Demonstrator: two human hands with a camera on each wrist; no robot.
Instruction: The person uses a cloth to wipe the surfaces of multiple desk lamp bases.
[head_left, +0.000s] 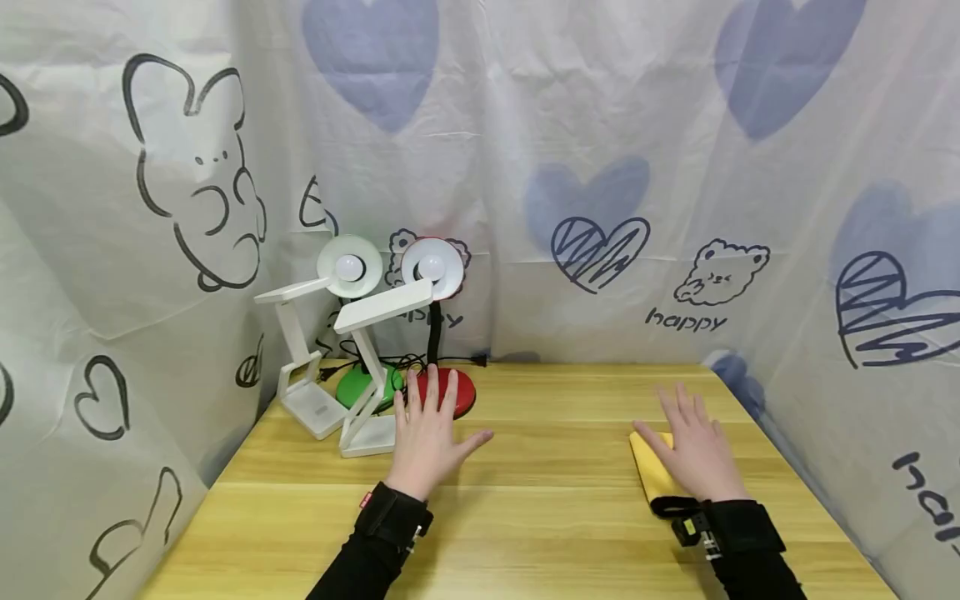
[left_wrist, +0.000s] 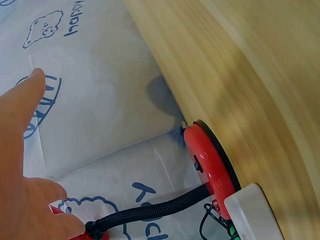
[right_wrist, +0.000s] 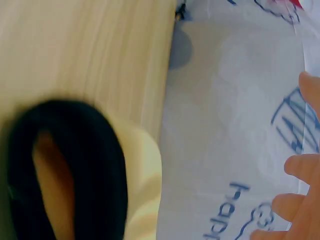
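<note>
My left hand [head_left: 426,446] is held over the table with its fingers straight and spread, holding nothing. In the head view its fingertips overlap the red base of a desk lamp [head_left: 461,393] with a black gooseneck. Close by on its left stand a white folding lamp [head_left: 371,437] and, behind that, a green-based lamp [head_left: 351,388]. On the right, my right hand [head_left: 703,460] hovers with fingers extended, overlapping a folded yellow cloth [head_left: 648,472] with a black edge. The right wrist view shows this cloth's thick black fold [right_wrist: 97,165], blurred, below the hand.
A second white folding lamp [head_left: 315,408] stands at the table's left edge. Black cords with a plug [head_left: 478,360] lie among the lamp bases at the back. Printed white curtains [head_left: 510,317] enclose the wooden table [head_left: 547,517] at the back and both sides.
</note>
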